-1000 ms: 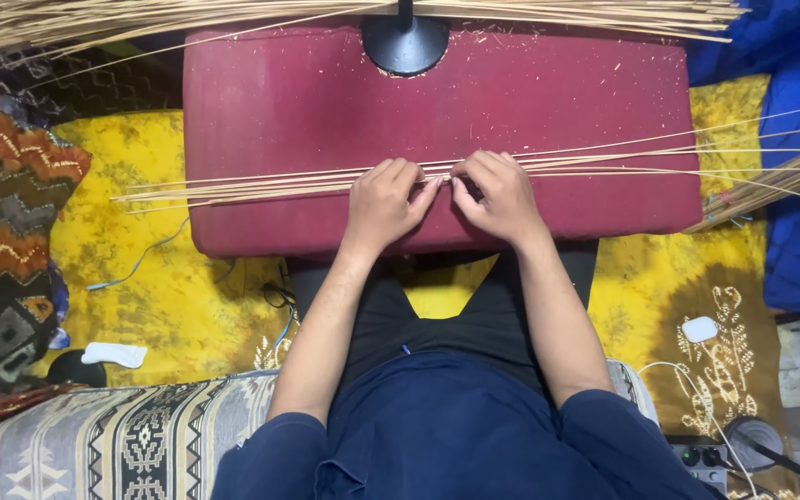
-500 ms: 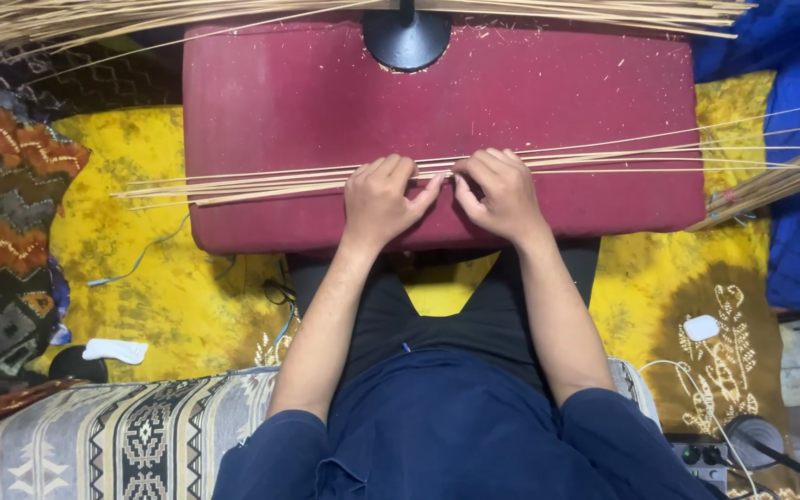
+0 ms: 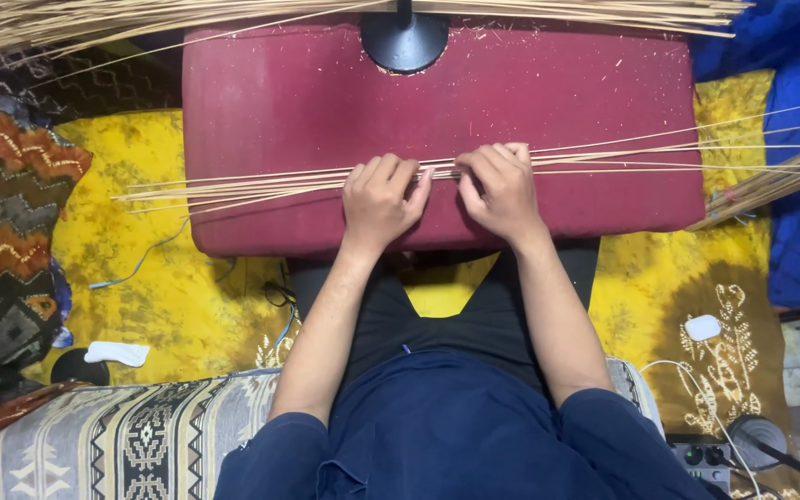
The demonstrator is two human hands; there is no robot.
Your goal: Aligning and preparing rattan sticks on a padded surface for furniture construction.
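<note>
two hands work one loose bundle of thin straw-coloured sticks (image 3: 261,185) laid across a maroon cushioned stool (image 3: 307,102). the left hand (image 3: 381,199) and the right hand (image 3: 502,190) sit side by side near the stool's front edge, knuckles up, fingers curled down and pressed together onto the sticks, pinning them against the padding; whether the fingertips pinch single sticks cannot be told. the sticks are long, slender and pale, too many to count, fanning out past the stool's left side and running beyond its right edge. a second, thicker mass of the same sticks (image 3: 141,18) stretches across the top of the view. one round black base (image 3: 405,42) stands at the stool's far edge. the stool top is flecked with pale splinters. beneath it lies a yellow patterned cloth (image 3: 150,287); a zigzag woven cushion (image 3: 2,231) sits to the left, blue fabric (image 3: 798,213) to the right, and a striped woven seat cover (image 3: 113,435) under the person.
</note>
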